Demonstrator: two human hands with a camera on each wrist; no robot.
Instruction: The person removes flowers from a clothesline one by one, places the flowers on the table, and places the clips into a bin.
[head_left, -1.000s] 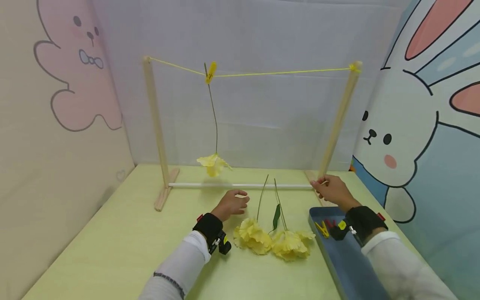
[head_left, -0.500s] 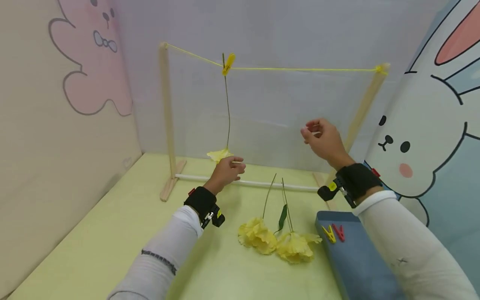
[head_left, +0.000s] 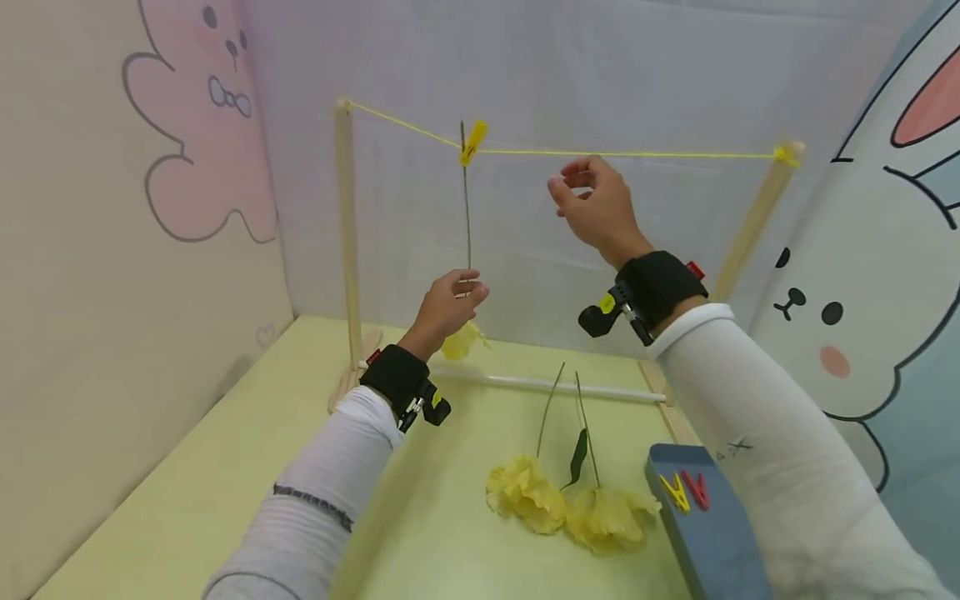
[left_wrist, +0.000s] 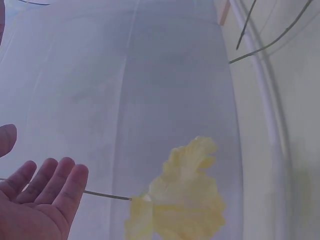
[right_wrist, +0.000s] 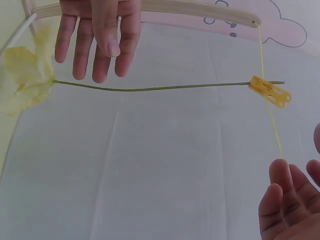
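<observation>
A yellow flower hangs head down from a yellow string (head_left: 660, 154), its stem (head_left: 467, 217) held by a yellow peg (head_left: 472, 142). My left hand (head_left: 468, 292) is at the lower stem, just above the bloom (head_left: 462, 342). The left wrist view shows its fingers (left_wrist: 47, 182) straight beside the stem (left_wrist: 105, 195). My right hand (head_left: 573, 179) is raised to the string, to the right of the peg, with its fingers loosely curled. In the right wrist view its fingertips (right_wrist: 280, 192) meet the string (right_wrist: 272, 127), and I see nothing in that hand.
The string spans two wooden posts (head_left: 347, 233) joined by a white bar (head_left: 555, 385) on the green table (head_left: 225, 467). Two more yellow flowers (head_left: 528, 496) lie in front. A blue tray (head_left: 712, 550) at the right holds a yellow peg (head_left: 675, 492) and a red peg (head_left: 697, 490). Panels close in the sides and back.
Both hands have risen from the table. The left went up to the hanging flower's stem, and the right left the frame's base for the string.
</observation>
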